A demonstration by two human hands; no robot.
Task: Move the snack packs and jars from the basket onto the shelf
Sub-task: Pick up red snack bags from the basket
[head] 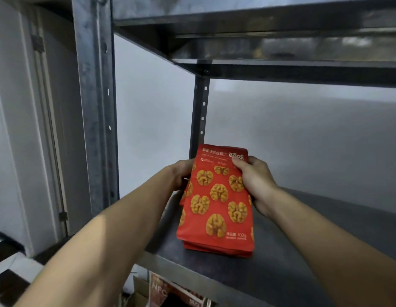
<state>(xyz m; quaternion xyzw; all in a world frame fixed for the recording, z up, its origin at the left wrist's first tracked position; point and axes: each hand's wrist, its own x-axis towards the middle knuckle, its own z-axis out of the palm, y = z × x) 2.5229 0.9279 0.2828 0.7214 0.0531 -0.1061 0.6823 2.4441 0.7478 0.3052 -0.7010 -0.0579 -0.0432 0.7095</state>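
Dark metal shelf against a pale wall, red walnut packs being set down near its front left corner.

Nearest, 2 bare forearms reach in; the left hand grips the left edge of the red snack packs, the right hand clamps the upper right edge, thumb on the front. The packs look like 2 stacked, their bottoms resting on the shelf board just inside the front lip. Released leaning, they could slide forward off that lip. Behind stand a perforated post and another shelf above; the basket is not in view.
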